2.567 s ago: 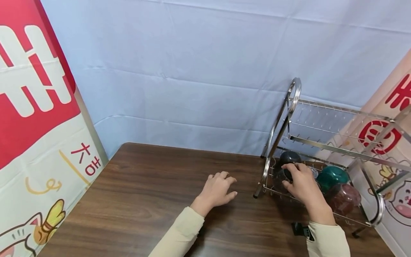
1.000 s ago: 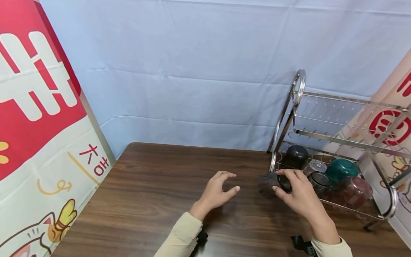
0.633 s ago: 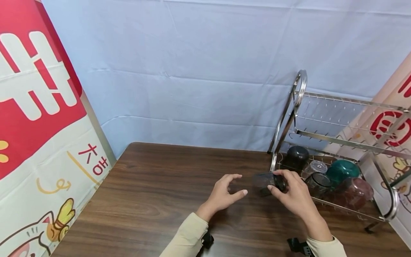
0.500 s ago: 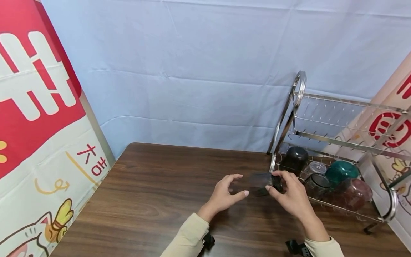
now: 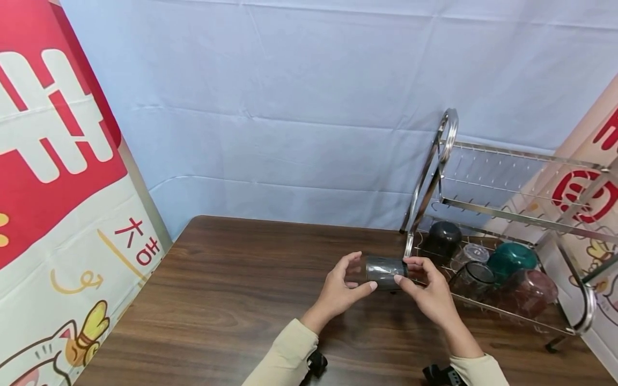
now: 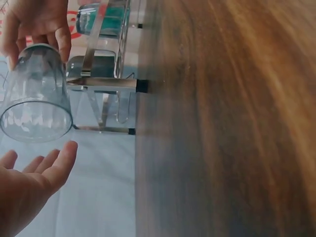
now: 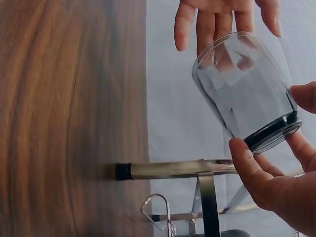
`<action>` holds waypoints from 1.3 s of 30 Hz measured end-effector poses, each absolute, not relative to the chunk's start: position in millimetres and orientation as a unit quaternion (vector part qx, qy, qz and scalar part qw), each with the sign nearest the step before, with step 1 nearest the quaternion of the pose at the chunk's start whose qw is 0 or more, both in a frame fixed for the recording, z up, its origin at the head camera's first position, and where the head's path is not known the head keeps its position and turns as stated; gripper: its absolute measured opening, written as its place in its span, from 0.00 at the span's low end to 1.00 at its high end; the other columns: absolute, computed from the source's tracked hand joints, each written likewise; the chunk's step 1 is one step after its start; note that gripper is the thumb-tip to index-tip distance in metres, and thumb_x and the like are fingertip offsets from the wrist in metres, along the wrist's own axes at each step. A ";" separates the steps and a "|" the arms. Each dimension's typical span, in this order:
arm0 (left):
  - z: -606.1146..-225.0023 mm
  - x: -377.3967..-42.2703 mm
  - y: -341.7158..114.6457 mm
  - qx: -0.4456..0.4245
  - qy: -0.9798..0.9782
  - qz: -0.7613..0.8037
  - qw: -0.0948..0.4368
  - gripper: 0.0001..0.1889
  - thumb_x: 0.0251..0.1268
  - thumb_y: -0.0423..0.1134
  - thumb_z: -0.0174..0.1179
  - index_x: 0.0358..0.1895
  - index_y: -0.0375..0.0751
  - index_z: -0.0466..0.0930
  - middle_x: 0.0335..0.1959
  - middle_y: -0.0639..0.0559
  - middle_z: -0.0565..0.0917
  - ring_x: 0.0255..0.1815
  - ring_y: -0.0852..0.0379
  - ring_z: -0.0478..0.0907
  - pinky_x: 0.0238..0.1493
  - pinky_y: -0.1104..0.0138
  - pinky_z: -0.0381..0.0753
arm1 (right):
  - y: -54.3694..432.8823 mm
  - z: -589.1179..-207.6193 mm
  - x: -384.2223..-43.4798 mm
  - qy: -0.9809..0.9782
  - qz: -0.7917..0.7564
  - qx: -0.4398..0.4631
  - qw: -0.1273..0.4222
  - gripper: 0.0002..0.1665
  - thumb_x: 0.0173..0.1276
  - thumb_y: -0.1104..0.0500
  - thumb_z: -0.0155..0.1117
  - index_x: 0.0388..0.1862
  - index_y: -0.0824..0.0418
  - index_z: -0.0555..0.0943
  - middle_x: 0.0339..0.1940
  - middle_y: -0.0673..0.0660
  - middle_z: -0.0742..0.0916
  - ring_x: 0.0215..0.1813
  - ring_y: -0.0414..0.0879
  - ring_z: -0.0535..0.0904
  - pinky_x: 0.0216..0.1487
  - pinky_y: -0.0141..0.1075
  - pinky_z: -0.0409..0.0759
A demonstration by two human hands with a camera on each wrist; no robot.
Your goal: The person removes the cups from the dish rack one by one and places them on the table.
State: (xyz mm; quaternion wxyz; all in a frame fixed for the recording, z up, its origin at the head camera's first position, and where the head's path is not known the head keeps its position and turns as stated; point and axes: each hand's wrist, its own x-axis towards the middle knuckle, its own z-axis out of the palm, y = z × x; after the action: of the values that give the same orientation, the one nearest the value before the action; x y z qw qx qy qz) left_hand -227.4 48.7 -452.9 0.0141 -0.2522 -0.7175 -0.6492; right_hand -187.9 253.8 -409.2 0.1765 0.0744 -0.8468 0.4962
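A smoky grey drinking glass lies on its side in the air above the table, between my two hands. My right hand grips it by the base end, thumb in front and fingers behind, as the right wrist view shows on the glass. Facing the open mouth is my left hand, thumb and fingers spread around that end. In the left wrist view, a gap shows between the left fingers and the rim of the glass.
A two-tier metal dish rack stands at the right. Its lower tier holds several glasses, among them a black one, a teal one and a reddish one. The brown wooden table reaches back to a pale blue cloth.
My right hand has taken the grey glass out of the lower tier and carried it left over the table. My left hand has shifted slightly right, close to the glass's mouth.
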 end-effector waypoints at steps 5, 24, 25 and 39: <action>-450.8 -227.3 50.1 -0.251 -0.704 -0.664 0.017 0.34 0.57 0.45 0.65 0.67 0.57 0.61 0.61 0.50 0.68 0.60 0.51 0.67 0.47 0.57 0.76 | 250.1 -413.0 -189.9 -0.819 0.547 0.070 0.160 0.22 0.61 0.67 0.65 0.54 0.68 0.72 0.46 0.64 0.78 0.42 0.39 0.76 0.37 0.31 0.77; -439.4 -227.6 41.9 -0.289 -0.688 -0.660 0.089 0.24 0.59 0.43 0.62 0.60 0.50 0.70 0.50 0.41 0.70 0.48 0.44 0.70 0.35 0.65 0.79 | 239.0 -406.7 -187.1 -0.813 0.553 0.105 0.152 0.21 0.66 0.66 0.59 0.57 0.68 0.69 0.51 0.66 0.78 0.49 0.40 0.73 0.44 0.27 0.71; -437.3 -227.3 40.8 -0.291 -0.687 -0.660 0.092 0.24 0.59 0.43 0.62 0.60 0.50 0.70 0.50 0.41 0.70 0.48 0.44 0.70 0.34 0.65 0.79 | 238.8 -405.0 -186.5 -0.815 0.550 0.105 0.152 0.21 0.66 0.66 0.58 0.57 0.67 0.69 0.52 0.66 0.78 0.50 0.41 0.73 0.44 0.27 0.70; -427.6 -229.5 36.8 -0.269 -0.715 -0.636 0.113 0.25 0.55 0.43 0.64 0.58 0.50 0.71 0.47 0.44 0.67 0.43 0.45 0.68 0.32 0.67 0.75 | 249.0 -368.2 -179.3 -0.932 0.330 0.129 0.078 0.32 0.66 0.44 0.60 0.62 0.62 0.69 0.56 0.65 0.76 0.53 0.61 0.73 0.45 0.56 0.71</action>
State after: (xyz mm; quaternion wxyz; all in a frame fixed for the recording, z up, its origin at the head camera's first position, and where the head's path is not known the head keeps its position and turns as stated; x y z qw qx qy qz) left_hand -229.5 36.8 -427.6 0.1129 -0.2686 -0.7145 -0.6361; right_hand -179.3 249.0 -368.2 0.0781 0.1293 -0.9319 0.3297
